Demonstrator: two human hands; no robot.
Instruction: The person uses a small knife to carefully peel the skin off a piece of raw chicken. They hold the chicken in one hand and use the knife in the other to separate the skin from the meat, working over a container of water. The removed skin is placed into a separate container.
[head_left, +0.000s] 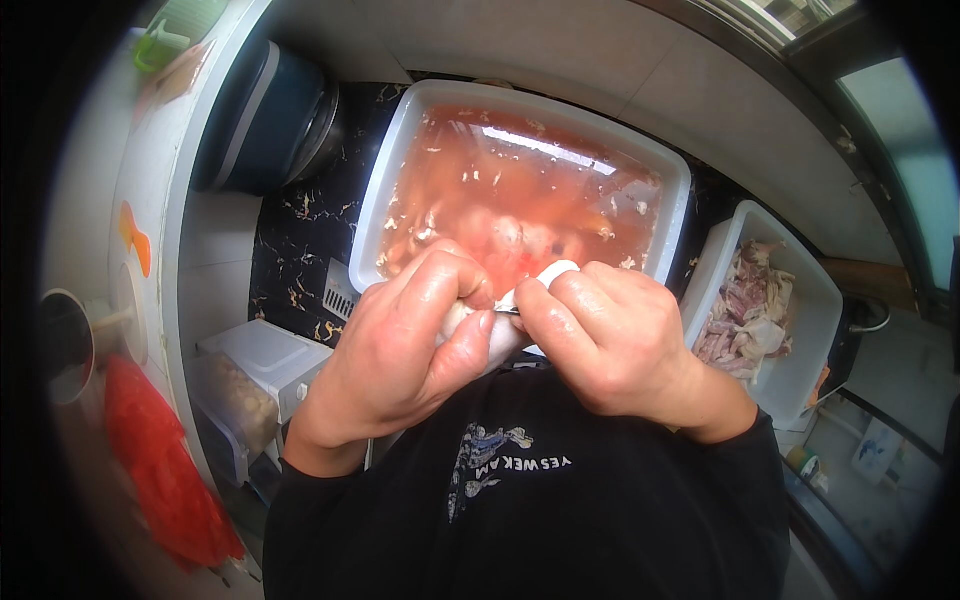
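Note:
My left hand (405, 337) grips a pale, wet piece of raw meat (504, 349), mostly covered by the fingers. Pinched in my right hand (611, 337) is a small tool with a white handle (562, 268). Its short metal tip touches or nearly touches the meat beside my left thumb; I cannot tell whether it is a knife or tweezers. Both hands meet over the near edge of a white plastic tub (362, 247). Cloudy reddish water (480, 180) fills the tub, with pale scraps afloat and more pale pieces (510, 236) under the surface.
To the right, a second white tub (802, 360) holds several raw, pale pink meat pieces (746, 315). A dark blue appliance (277, 120) stands on the black patterned counter (296, 240) at left. Nearer are a white container (262, 352) and a red plastic bag (161, 465).

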